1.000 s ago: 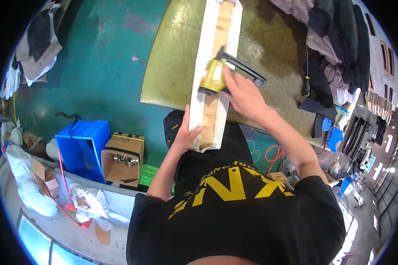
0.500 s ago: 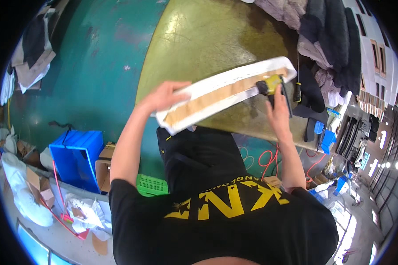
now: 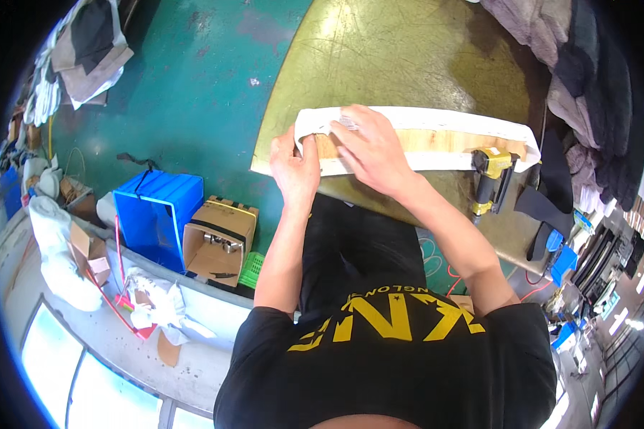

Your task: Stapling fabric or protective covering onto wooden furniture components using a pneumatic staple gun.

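Observation:
A long wooden board lies across the front of the table, bare wood in its middle and white fabric folded over its edges. My left hand is closed round the board's left end, thumb on the folded fabric. Just to the right, my right hand pinches at the fabric along the far edge, its fingers bent; the exact grip is partly hidden. A yellow and black staple gun rests against the board's right end, with no hand on it.
The olive-topped table carries grey and dark fabric pieces along its right side. On the left are a blue crate, an open cardboard box and a green basket. Red hoses hang at the lower right.
My right hand has let go of the staple gun and moved left to the fabric. The board now lies more level, and my left hand has shifted to grip its end.

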A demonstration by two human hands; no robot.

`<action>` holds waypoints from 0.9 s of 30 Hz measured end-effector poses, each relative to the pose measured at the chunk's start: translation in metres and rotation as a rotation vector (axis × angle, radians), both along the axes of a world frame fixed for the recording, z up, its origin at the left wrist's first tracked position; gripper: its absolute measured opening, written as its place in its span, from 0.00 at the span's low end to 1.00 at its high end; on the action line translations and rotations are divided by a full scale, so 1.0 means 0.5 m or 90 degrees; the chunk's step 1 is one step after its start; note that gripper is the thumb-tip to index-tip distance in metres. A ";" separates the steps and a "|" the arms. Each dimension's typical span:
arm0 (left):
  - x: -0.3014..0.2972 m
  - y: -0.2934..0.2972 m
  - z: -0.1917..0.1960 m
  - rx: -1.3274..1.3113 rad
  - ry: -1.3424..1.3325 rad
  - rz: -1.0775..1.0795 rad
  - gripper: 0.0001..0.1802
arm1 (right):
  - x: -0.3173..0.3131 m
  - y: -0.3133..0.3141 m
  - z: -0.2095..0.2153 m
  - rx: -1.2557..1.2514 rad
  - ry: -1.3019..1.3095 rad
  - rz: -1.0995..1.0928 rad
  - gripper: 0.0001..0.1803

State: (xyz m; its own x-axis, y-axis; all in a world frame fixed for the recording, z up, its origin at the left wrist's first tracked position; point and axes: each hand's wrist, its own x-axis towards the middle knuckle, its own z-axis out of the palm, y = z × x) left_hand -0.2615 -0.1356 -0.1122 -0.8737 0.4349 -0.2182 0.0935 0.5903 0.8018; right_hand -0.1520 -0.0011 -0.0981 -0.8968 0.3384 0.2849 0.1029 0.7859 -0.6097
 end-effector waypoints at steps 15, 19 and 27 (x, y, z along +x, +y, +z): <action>0.076 0.034 -0.034 -0.156 0.435 -0.207 0.29 | 0.113 0.038 0.037 -0.132 -0.035 0.022 0.20; 0.071 0.019 -0.012 -0.243 0.475 -0.217 0.32 | 0.335 0.045 0.104 -0.172 -0.167 -0.278 0.27; 0.074 0.043 0.015 -0.350 0.427 -0.251 0.33 | 0.475 0.081 0.052 -0.052 -0.304 -0.514 0.48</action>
